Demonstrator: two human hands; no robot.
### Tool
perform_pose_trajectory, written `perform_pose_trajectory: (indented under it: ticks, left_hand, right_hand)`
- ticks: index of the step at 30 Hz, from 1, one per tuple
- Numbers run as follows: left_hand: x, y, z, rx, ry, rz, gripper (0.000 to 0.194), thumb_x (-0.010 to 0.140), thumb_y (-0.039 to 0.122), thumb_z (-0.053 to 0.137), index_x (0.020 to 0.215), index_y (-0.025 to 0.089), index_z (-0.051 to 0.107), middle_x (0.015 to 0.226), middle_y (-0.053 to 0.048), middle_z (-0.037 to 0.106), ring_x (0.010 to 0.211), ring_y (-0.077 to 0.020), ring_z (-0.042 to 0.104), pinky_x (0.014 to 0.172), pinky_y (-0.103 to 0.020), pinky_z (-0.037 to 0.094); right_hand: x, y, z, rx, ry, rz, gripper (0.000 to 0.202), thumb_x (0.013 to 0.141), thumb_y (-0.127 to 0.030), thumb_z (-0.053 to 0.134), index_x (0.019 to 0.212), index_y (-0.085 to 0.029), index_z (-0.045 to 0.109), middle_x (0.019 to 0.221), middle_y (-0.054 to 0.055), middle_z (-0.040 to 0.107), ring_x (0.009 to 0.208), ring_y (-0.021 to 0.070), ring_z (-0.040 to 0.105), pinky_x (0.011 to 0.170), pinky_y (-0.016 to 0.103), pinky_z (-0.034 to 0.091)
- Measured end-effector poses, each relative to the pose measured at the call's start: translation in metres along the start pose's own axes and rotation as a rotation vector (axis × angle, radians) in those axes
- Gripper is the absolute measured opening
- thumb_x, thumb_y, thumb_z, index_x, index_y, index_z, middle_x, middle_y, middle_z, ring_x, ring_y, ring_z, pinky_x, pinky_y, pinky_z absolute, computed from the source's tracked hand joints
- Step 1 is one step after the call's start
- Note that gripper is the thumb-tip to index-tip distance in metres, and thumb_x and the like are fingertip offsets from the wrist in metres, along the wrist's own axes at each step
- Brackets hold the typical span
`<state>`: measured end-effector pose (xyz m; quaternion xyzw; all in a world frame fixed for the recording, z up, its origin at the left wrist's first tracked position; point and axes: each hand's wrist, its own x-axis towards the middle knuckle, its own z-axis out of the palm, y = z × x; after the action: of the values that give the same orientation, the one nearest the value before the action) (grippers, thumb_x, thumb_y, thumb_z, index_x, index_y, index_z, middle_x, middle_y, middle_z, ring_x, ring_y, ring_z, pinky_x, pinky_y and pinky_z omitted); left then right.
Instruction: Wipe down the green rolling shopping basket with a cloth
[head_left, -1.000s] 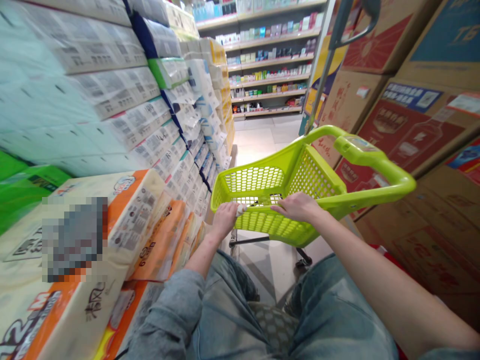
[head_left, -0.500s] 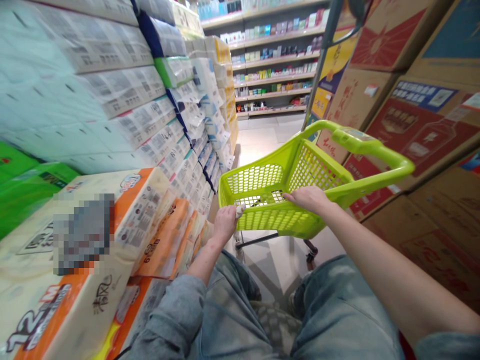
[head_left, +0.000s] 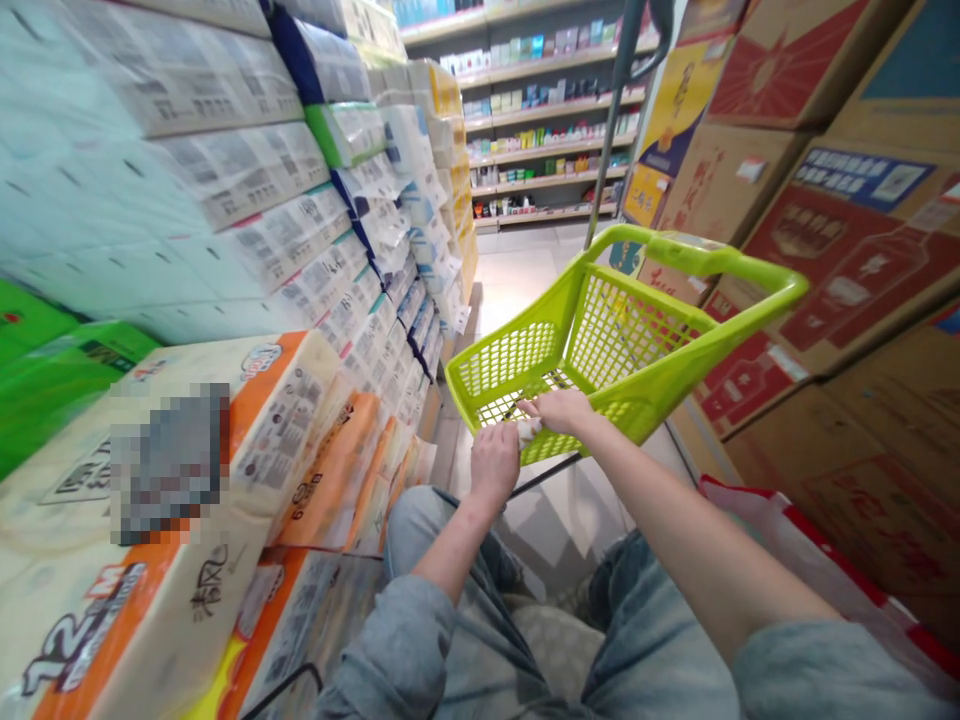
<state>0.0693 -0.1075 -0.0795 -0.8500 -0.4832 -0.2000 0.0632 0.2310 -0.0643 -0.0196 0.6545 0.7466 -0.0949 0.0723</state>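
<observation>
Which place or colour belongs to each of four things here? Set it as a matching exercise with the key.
Things:
1. Shopping cart
2. Left hand and right hand
3. Tissue pack marked "12"
4. Cardboard boxes

Places and colours:
A. Stacked along the picture's right side
B. Orange and cream
C. At the basket's rim
D. Lime green

Pairs: 1-D, 2-C, 3-B, 4-A

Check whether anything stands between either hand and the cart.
Nothing clearly does: the left hand and right hand are both at the near rim of the cart. A small white item shows between them; whether it separates fingers from rim is unclear.
</observation>
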Motion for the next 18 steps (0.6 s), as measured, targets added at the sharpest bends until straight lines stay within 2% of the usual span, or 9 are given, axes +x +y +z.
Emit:
perform_pose_trajectory:
  ticks: [4, 7, 9, 13, 18]
  left_hand:
    - [-0.003, -0.002, -0.001, -0.067, -0.045, 0.165, 0.026, 0.089, 0.017, 0.038, 0.112, 0.015, 0.049, 0.097, -0.011, 0.06, 0.093, -0.023, 0.056, 0.081, -0.037, 0.045]
    - [-0.008, -0.018, -0.002, -0.099, -0.058, 0.294, 0.031, 0.088, 0.014, 0.038, 0.118, 0.014, 0.048, 0.1, -0.011, 0.061, 0.097, -0.0226, 0.057, 0.088, -0.04, 0.045]
    - [-0.012, -0.03, -0.001, -0.115, -0.022, 0.334, 0.031, 0.088, 0.013, 0.039, 0.117, 0.014, 0.049, 0.104, -0.011, 0.061, 0.104, -0.0222, 0.056, 0.099, -0.043, 0.04]
    - [-0.023, -0.047, 0.002, -0.167, 0.062, 0.328, 0.032, 0.088, 0.011, 0.038, 0.117, 0.015, 0.05, 0.119, -0.011, 0.058, 0.124, -0.0214, 0.046, 0.109, -0.046, 0.033]
    - [-0.032, -0.047, 0.009, -0.276, 0.143, 0.206, 0.037, 0.088, 0.01, 0.038, 0.123, 0.016, 0.048, 0.131, -0.012, 0.051, 0.133, -0.0205, 0.036, 0.11, -0.047, 0.033]
  right_hand:
    - [-0.007, 0.011, 0.001, -0.032, 0.02, 0.029, 0.072, 0.091, -0.056, 0.014, 0.094, -0.015, 0.072, 0.101, 0.016, 0.069, 0.099, 0.0278, 0.063, 0.081, 0.037, 0.046]
    - [-0.011, 0.018, -0.001, -0.054, 0.015, 0.042, 0.072, 0.09, -0.057, 0.013, 0.094, -0.016, 0.072, 0.102, 0.015, 0.069, 0.099, 0.0273, 0.063, 0.08, 0.036, 0.046]
    - [-0.011, 0.018, -0.001, -0.057, 0.003, 0.051, 0.072, 0.089, -0.058, 0.014, 0.093, -0.016, 0.073, 0.102, 0.015, 0.069, 0.099, 0.0275, 0.063, 0.08, 0.036, 0.046]
    - [-0.01, 0.014, -0.001, -0.044, 0.0, 0.06, 0.068, 0.089, -0.057, 0.019, 0.093, -0.016, 0.073, 0.101, 0.015, 0.069, 0.097, 0.0278, 0.063, 0.078, 0.036, 0.046]
    - [-0.01, 0.011, 0.001, -0.053, 0.014, 0.058, 0.069, 0.089, -0.056, 0.019, 0.092, -0.014, 0.073, 0.098, 0.016, 0.07, 0.095, 0.0281, 0.063, 0.077, 0.035, 0.046]
